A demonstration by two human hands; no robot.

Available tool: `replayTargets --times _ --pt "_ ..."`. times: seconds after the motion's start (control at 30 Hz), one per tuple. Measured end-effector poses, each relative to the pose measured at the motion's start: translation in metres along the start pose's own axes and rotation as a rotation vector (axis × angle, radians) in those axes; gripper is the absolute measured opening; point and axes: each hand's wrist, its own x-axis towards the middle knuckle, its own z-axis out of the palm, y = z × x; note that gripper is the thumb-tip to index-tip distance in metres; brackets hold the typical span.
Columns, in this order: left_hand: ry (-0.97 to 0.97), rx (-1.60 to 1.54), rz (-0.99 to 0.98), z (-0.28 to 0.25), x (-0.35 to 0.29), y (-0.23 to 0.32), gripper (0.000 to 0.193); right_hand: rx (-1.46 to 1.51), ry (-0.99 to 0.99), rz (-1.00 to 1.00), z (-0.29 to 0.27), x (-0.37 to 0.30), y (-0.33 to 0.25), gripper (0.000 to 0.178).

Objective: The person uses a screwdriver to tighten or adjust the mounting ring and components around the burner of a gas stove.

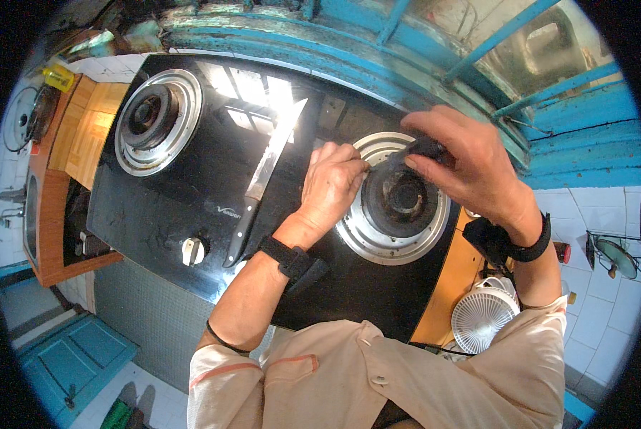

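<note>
Two burners are set in a black glass-topped gas stove, and both of my hands are at the right burner (pixel 405 196). My left hand (pixel 333 180) is closed at the left edge of its steel ring, fingertips pressed together. Whatever they pinch is hidden. My right hand (pixel 469 159) curls over the far right side, its thumb and fingers around a dark burner piece (pixel 426 149), whose shape is partly covered. Left of my left forearm, a kitchen knife (pixel 267 171) with a black handle lies on the glass, blade pointing away.
The left burner (pixel 149 118) and a white control knob (pixel 192 251) are on the stove's left side. A small white fan (pixel 485 317) stands beside my right arm. Behind the stove runs a blue window frame (pixel 435 68). A wooden counter (pixel 49 214) is at far left.
</note>
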Motion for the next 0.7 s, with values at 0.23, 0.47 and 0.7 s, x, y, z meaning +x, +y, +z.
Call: replayTargets --times 0.23,0.47,0.7 --pt "0.003 -0.009 0.014 0.000 0.002 0.002 0.015 -0.042 0.075 -0.031 0.002 0.000 0.002 0.030" --pt "-0.015 0.007 -0.008 -0.001 0.001 0.001 0.016 -0.017 -0.017 0.008 0.002 -0.003 0.001 0.036" --pt "-0.014 0.004 -0.001 0.000 0.000 0.000 0.017 0.100 0.076 -0.133 -0.003 0.003 0.001 0.032"
